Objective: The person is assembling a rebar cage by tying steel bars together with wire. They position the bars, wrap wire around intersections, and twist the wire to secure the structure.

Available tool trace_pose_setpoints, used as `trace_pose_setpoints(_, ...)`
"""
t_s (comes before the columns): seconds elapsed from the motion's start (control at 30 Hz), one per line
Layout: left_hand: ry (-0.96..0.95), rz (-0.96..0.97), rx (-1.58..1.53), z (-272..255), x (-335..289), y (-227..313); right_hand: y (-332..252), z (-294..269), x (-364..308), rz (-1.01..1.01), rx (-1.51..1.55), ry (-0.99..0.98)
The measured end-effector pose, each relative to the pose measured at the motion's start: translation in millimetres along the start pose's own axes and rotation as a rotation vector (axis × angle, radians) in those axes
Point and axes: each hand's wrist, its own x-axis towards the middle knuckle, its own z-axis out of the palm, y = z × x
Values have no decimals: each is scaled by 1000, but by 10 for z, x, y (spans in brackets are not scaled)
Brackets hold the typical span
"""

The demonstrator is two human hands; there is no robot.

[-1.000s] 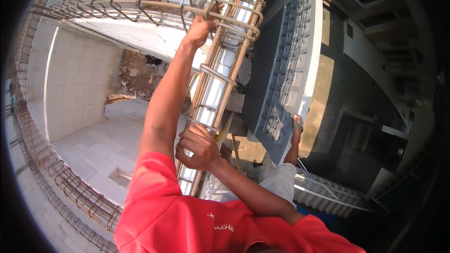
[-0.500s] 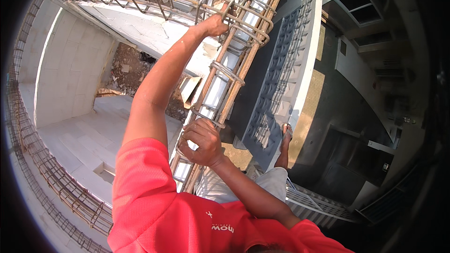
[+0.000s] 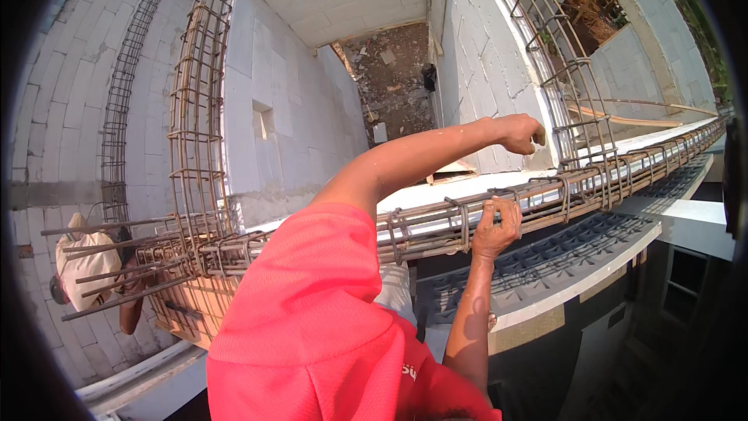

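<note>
A long rebar cage (image 3: 421,234) of rusty bars and bent stirrups runs along the top of a pale block wall. My right hand (image 3: 499,228) is at its near side, fingers closed by a stirrup at the upper bars. Whatever those fingers pinch is too small to make out. Beyond the cage, my left hand (image 3: 520,134) hangs in the air with loosely bent fingers that look slightly apart. I see nothing in it. Close by on its right, a second rebar cage (image 3: 562,62) joins the first from the far side.
Another rebar cage (image 3: 196,101) stretches away at left, by protruding bar ends (image 3: 101,269). Another person (image 3: 87,261) in beige cloth is beside them. Below lies a rubble floor (image 3: 397,70) between block walls. A grey ribbed ledge (image 3: 545,261) drops off at the near right.
My view has swung round, so the cage now runs across it. The left hand has come off the bars near the junction. My right hand now reaches up against the cage.
</note>
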Motion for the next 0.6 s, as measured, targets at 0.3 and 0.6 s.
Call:
trace_pose_setpoints(0.3,786,-653,44,-463,-4424,609,26,18,-19,-150,-113,-79)
trace_pose_setpoints(0.6,1060,-968,259,1493,-5815,1196,85,29,-6,-259,-275,-190)
